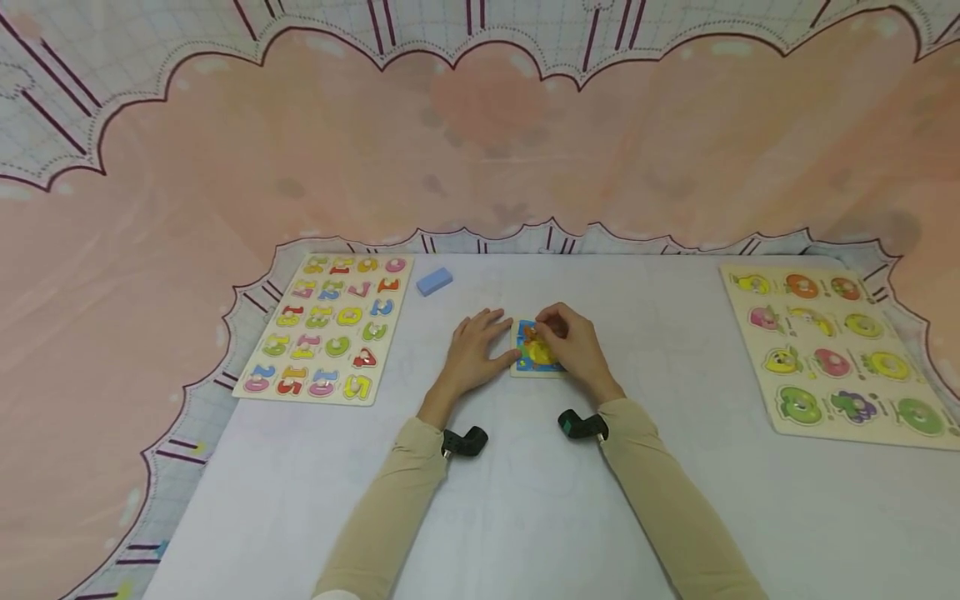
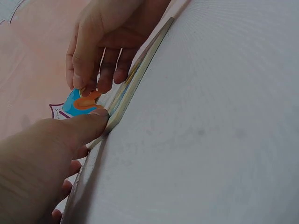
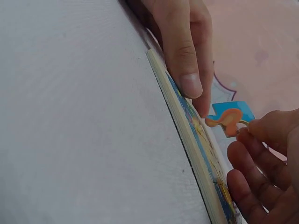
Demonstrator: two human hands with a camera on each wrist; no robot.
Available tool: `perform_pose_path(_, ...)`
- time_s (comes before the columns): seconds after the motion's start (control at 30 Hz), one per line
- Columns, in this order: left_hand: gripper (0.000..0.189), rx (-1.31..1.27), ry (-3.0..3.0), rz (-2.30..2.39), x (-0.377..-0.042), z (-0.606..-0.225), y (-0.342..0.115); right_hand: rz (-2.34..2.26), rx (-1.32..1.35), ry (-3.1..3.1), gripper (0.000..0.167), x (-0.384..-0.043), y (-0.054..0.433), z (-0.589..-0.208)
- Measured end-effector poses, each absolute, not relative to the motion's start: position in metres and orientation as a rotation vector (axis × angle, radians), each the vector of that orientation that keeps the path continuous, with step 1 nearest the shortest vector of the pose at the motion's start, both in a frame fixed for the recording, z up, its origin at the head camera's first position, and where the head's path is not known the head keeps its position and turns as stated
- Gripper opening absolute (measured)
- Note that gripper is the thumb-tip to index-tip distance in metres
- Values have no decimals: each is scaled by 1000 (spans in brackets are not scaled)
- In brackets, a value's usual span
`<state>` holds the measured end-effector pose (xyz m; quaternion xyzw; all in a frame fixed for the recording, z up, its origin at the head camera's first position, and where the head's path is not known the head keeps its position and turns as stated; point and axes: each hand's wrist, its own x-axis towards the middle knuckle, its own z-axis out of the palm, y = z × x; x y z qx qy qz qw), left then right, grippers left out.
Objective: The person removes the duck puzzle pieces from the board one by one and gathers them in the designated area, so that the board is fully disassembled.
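A small wooden jigsaw puzzle board (image 1: 536, 375) with a blue, yellow and orange picture lies on the white table between the two hands. My right hand (image 1: 576, 346) pinches a blue and orange puzzle piece (image 3: 232, 117) between thumb and index finger. In both wrist views the piece is tilted up over the board's far side. My left hand (image 1: 474, 352) rests at the board's left edge, its fingers spread and its thumb (image 2: 93, 122) lying on the board's corner. The right hand's other fingers hang curved close over the board.
A number peg board (image 1: 348, 337) lies at the left of the table, with a blue block (image 1: 434, 282) beside its upper right corner. A fruit peg board (image 1: 795, 400) lies at the right. Behind the table hangs a peach-patterned cloth (image 1: 480, 158).
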<state>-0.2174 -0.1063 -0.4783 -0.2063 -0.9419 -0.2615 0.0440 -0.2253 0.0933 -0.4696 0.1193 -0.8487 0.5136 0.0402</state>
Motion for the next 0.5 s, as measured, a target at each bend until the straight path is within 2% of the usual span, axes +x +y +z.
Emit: perform_pose_path(0.5,60,-631,-2891,-788,-217,-480,-107,1653,174,-2565,15,-228,118,-469)
